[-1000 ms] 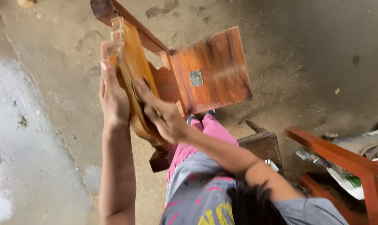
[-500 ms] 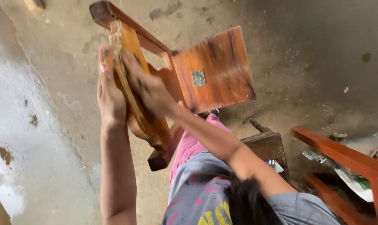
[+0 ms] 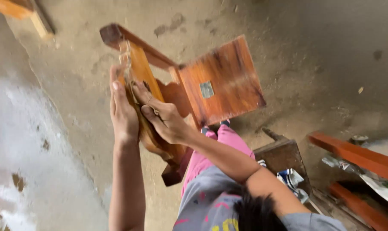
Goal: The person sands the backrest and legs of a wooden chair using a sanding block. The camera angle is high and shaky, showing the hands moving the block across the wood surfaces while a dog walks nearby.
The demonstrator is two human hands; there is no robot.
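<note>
A varnished wooden chair-like piece is held up off the floor, with a carved curved panel (image 3: 139,72), a dark rail (image 3: 136,42) and a square board (image 3: 228,75) bearing a small metal plate (image 3: 206,90). My left hand (image 3: 123,112) lies flat along the carved panel's left side, fingers straight, steadying it. My right hand (image 3: 163,119) presses on the panel's face with fingers bent; whatever lies under the fingers is hidden. Below the hands are pink trousers (image 3: 229,143) and a grey shirt.
A small dark wooden stool (image 3: 283,155) stands at the right with crumpled paper (image 3: 293,179) beside it. Orange-red wooden frame rails (image 3: 358,157) cross the right edge. Another wooden piece (image 3: 18,8) lies top left. The concrete floor has a pale wet-looking patch (image 3: 22,141).
My right hand slid up the carved panel, then back down to its middle. My left hand kept its place. The view shifted, so the piece sits lower in frame.
</note>
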